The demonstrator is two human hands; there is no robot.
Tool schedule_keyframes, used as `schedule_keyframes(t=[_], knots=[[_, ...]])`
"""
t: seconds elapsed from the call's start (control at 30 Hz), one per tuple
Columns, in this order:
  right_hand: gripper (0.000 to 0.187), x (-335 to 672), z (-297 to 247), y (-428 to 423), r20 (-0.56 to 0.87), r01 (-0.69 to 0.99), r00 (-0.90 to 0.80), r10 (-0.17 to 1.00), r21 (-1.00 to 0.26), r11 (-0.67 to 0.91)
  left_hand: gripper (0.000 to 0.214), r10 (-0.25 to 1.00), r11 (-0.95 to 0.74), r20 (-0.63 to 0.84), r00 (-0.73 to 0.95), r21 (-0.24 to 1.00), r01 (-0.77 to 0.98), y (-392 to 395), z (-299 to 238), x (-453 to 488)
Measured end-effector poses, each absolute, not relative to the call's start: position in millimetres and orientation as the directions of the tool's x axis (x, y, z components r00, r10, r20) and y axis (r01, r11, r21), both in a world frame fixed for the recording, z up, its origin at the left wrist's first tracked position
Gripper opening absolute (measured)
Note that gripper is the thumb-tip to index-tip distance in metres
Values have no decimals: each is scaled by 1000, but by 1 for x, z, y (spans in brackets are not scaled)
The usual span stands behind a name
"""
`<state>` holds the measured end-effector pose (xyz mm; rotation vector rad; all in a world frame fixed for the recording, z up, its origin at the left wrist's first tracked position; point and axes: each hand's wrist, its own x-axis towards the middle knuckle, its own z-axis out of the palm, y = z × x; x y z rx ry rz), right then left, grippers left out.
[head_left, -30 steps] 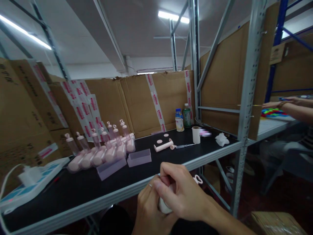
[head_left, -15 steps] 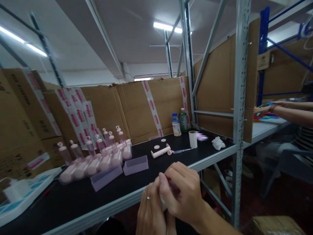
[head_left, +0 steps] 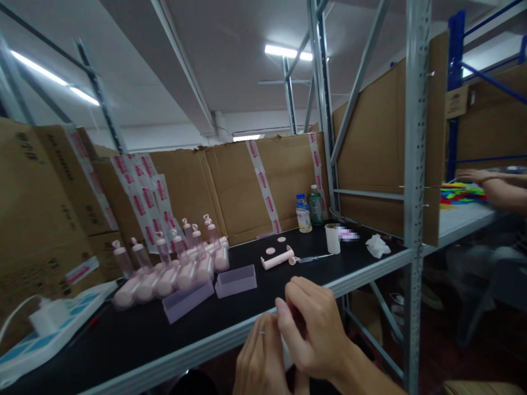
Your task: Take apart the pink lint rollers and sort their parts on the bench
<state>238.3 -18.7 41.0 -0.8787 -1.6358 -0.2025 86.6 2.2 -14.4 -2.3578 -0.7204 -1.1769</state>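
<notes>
A person's left hand (head_left: 261, 354) and right hand (head_left: 315, 323) meet just in front of a black worktop (head_left: 135, 334), the grip of each curled closed around a pale object (head_left: 287, 354) that they mostly hide. On the worktop beyond lie a pink curved casing (head_left: 278, 259), a thin tool (head_left: 310, 258) and two small pink discs (head_left: 270, 251); to their left sit two translucent lilac trays (head_left: 239, 282), then a row of pink units (head_left: 168, 280) with looped tops.
</notes>
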Motion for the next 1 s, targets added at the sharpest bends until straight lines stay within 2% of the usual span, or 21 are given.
schedule_keyframes(t=[0.23, 0.43, 0.57, 0.7, 0.87, 1.0], knots=[[25, 233, 32, -16, 940, 625, -10, 340, -259, 736, 73, 326, -747, 822, 468, -80, 660, -3, -17, 83], [23, 228, 30, -18, 954, 610, -53, 294, -202, 766, 73, 243, -790, 794, 557, -171, 589, -7, -2, 74], [24, 229, 29, -19, 933, 574, -82, 349, -242, 782, 75, 229, -775, 786, 574, -209, 596, -11, 1, 73], [25, 229, 28, -18, 898, 508, -134, 418, -300, 807, 68, 188, -737, 813, 551, -255, 627, -14, 2, 75], [30, 226, 30, -16, 849, 407, -110, 517, -436, 803, 52, 264, -757, 812, 520, -159, 634, -17, 7, 78], [33, 227, 32, -16, 815, 323, -126, 565, -505, 800, 42, 258, -799, 815, 519, -122, 589, -16, 8, 80]])
